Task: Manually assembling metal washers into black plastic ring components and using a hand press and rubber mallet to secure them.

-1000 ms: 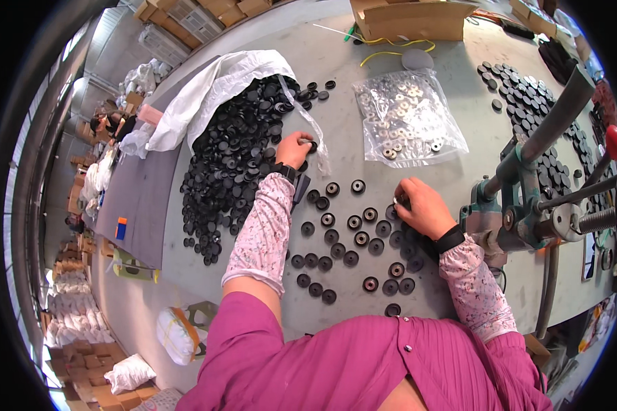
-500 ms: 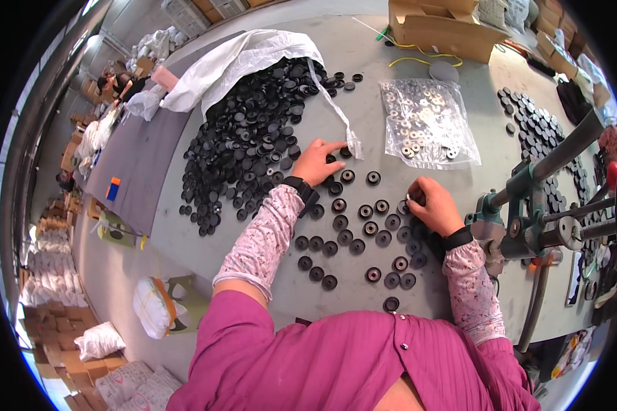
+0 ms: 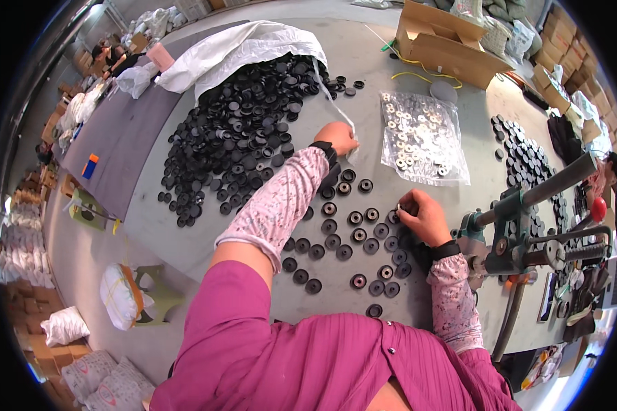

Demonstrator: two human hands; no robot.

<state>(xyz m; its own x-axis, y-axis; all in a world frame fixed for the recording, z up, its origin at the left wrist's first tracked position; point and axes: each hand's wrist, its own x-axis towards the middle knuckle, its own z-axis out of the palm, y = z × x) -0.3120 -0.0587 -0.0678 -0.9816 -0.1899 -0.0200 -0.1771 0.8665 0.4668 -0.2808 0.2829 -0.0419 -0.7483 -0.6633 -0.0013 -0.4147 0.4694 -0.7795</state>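
My left hand (image 3: pixel 337 139) is closed at the loose end of a white plastic strip (image 3: pixel 330 100), which hangs from the large white sack (image 3: pixel 253 40); its fingertips are partly hidden. My right hand (image 3: pixel 425 218) pinches a small white piece, mostly covered by the fingers, over the right side of the spread-out caps. Several round black caps (image 3: pixel 344 253) lie hollow side up between and below my hands. Some hold a ring-shaped insert, like the cap (image 3: pixel 358 235) in the middle. A clear bag (image 3: pixel 424 140) of small white ring-shaped parts lies beyond my right hand.
A big heap of black caps (image 3: pixel 233 130) spills from the sack at the left. A green hand press (image 3: pixel 507 233) with a red-knobbed lever stands at the right. More black discs (image 3: pixel 528 161) lie behind it. An open cardboard box (image 3: pixel 452 41) sits at the back.
My left hand has moved forward and right and closed at the strip's end; its fingers were spread before. My right hand keeps its pinch and shifts slightly. The whole view has tilted a little.
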